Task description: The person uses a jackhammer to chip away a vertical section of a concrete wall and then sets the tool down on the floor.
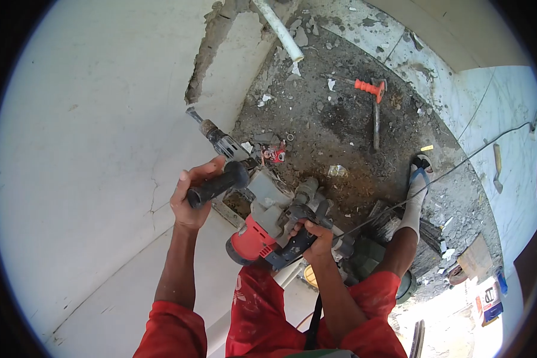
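A red and grey demolition hammer hangs in front of my body, its chisel bit pointing up and left at the white wall. The bit's tip is close to the lower end of a rough groove cut in the wall; whether it touches cannot be told. My left hand is wrapped round the black side handle. My right hand grips the rear handle, its fingers partly hidden behind the handle.
A chisel with an orange grip and a hammer lie on the rubble-strewn floor. A white pipe leans at the top. A black cable runs right past my foot. Marble slabs edge the floor.
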`<state>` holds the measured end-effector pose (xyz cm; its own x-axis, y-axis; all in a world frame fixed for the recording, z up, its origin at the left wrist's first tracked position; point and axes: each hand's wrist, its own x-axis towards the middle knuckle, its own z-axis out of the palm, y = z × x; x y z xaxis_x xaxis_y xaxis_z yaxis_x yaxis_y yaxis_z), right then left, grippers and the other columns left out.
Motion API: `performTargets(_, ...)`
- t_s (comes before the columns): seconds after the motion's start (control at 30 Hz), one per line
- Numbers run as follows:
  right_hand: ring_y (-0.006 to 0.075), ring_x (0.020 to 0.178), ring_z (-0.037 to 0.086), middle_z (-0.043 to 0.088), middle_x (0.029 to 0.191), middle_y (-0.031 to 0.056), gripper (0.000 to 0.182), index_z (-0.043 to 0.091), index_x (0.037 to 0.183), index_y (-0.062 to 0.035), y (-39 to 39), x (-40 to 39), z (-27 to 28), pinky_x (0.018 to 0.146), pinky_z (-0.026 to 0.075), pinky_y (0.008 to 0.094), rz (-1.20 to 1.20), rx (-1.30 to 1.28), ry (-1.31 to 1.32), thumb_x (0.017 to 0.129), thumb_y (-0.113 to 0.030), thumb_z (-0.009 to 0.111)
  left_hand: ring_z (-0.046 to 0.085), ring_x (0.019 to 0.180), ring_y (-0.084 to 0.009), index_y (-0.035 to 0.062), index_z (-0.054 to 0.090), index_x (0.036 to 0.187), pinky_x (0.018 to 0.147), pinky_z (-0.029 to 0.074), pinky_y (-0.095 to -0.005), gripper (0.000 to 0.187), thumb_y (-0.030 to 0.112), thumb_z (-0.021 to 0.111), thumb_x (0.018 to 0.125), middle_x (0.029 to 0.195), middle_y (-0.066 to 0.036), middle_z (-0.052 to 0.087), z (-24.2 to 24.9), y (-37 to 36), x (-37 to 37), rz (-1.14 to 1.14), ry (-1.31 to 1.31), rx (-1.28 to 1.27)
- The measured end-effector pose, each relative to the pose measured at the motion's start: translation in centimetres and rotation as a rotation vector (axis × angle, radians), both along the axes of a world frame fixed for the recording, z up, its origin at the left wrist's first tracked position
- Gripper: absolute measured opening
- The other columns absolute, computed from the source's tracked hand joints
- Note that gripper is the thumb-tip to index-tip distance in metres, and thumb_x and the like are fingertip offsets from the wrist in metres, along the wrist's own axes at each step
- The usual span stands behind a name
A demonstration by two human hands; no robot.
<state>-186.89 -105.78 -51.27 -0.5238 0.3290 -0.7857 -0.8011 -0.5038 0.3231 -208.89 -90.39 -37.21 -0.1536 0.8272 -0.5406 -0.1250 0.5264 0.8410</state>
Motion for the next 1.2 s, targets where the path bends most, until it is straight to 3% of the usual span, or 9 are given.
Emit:
performTargets(0.07, 0.0297, 0.076, 0.060, 0.060, 0.082, 0.0120, 0.024, 0.062, 0.095, -0.0003, 1.4, 0.8, 2.5, 0.075, 0.050, 0.0484, 0.039, -0.035, -0.020, 0.080, -0.019, 0.064, 0.040, 0.132, -0.0335, -0.0009, 0.069, 0.102, 0.106, 0.033, -0.0444, 0.077, 0.066, 0.032, 0.092, 0.123, -0.021, 0.060, -1.5, -1.2, 0.6, 0.169, -0.236, 0.165)
performTargets(0.1, 0.0298, 0.076, 0.060, 0.060, 0.082, 0.0122, 0.024, 0.061, 0.095, -0.0003, 2.4, 1.1, 3.5, 0.075, 0.050, 0.0483, 0.050, -0.052, -0.029, 0.081, -0.020, 0.063, 0.052, 0.116, -0.0351, -0.0036, 0.068, 0.087, 0.102, 0.035, -0.0467, 0.080, 0.064, 0.026, 0.093, 0.107, -0.022, 0.065, -1.2, -0.1, 3.0, 0.398, -0.183, 0.210)
performTargets(0.2, 0.0300, 0.075, 0.061, 0.060, 0.082, 0.0129, 0.023, 0.061, 0.093, -0.0011, 4.8, 2.4, 4.3, 0.072, 0.051, 0.0484, 0.072, -0.053, -0.020, 0.083, -0.022, 0.062, 0.058, 0.087, -0.0343, -0.0044, 0.063, 0.074, 0.095, 0.039, -0.0478, 0.076, 0.060, 0.028, 0.093, 0.079, -0.020, 0.063, -2.6, 2.9, 3.6, 0.284, -0.144, 0.342)
performTargets(0.23, 0.0298, 0.075, 0.061, 0.060, 0.082, 0.0130, 0.023, 0.060, 0.092, -0.0013, 5.7, 3.1, 3.8, 0.071, 0.051, 0.0484, 0.078, -0.044, 0.004, 0.083, -0.023, 0.062, 0.052, 0.066, -0.0314, -0.0011, 0.056, 0.062, 0.087, 0.041, -0.0478, 0.070, 0.058, 0.030, 0.091, 0.060, -0.016, 0.053, -2.0, 5.4, 6.5, 0.493, 0.037, 0.233)
performTargets(0.3, 0.0287, 0.076, 0.062, 0.061, 0.084, 0.0137, 0.026, 0.058, 0.093, -0.0011, 7.2, 4.7, 1.7, 0.070, 0.052, 0.0456, 0.081, 0.035, 0.029, 0.083, -0.024, 0.064, 0.052, 0.063, -0.0303, 0.0020, 0.052, 0.062, 0.078, 0.045, -0.0460, 0.064, 0.057, 0.035, 0.089, 0.059, -0.015, 0.053, -4.4, 6.0, 6.6, 0.589, -0.054, 0.313)
performTargets(0.47, 0.0287, 0.077, 0.062, 0.063, 0.086, 0.0146, 0.025, 0.059, 0.094, -0.0019, 8.7, 6.7, -4.7, 0.070, 0.053, 0.0446, 0.154, 0.099, -0.047, 0.082, -0.023, 0.064, 0.053, 0.064, -0.0281, -0.0001, 0.056, 0.067, 0.074, 0.045, -0.0418, 0.062, 0.051, 0.032, 0.091, 0.061, -0.015, 0.054, -9.0, 6.2, 8.2, 0.416, 0.227, 0.263)
performTargets(0.63, 0.0298, 0.077, 0.063, 0.063, 0.086, 0.0151, 0.025, 0.060, 0.094, -0.0016, 5.1, 7.6, 0.2, 0.071, 0.053, 0.0462, 0.162, 0.078, -0.153, 0.078, -0.019, 0.062, 0.054, 0.066, -0.0274, -0.0015, 0.057, 0.068, 0.075, 0.045, -0.0405, 0.062, 0.048, 0.029, 0.093, 0.063, -0.016, 0.056, -4.9, 0.8, 7.6, 0.359, -0.058, 0.477)
performTargets(0.73, 0.0304, 0.076, 0.063, 0.063, 0.085, 0.0150, 0.024, 0.060, 0.093, -0.0018, 1.7, 9.6, 2.5, 0.071, 0.052, 0.0479, 0.168, 0.037, -0.145, 0.075, -0.018, 0.061, 0.054, 0.066, -0.0279, -0.0017, 0.057, 0.066, 0.074, 0.044, -0.0403, 0.063, 0.047, 0.028, 0.093, 0.064, -0.017, 0.056, -3.2, -2.4, 10.0, 0.246, -0.071, 0.430)
performTargets(1.2, 0.0297, 0.076, 0.063, 0.062, 0.084, 0.0140, 0.023, 0.061, 0.092, -0.0022, -2.3, 2.7, 0.9, 0.074, 0.051, 0.0494, 0.100, -0.092, 0.069, 0.078, -0.020, 0.062, 0.057, 0.065, -0.0188, -0.0021, 0.061, 0.064, 0.064, 0.043, -0.0321, 0.071, 0.056, 0.033, 0.094, 0.065, -0.011, 0.060, -3.5, -1.7, 6.5, 0.113, 0.244, 0.173)
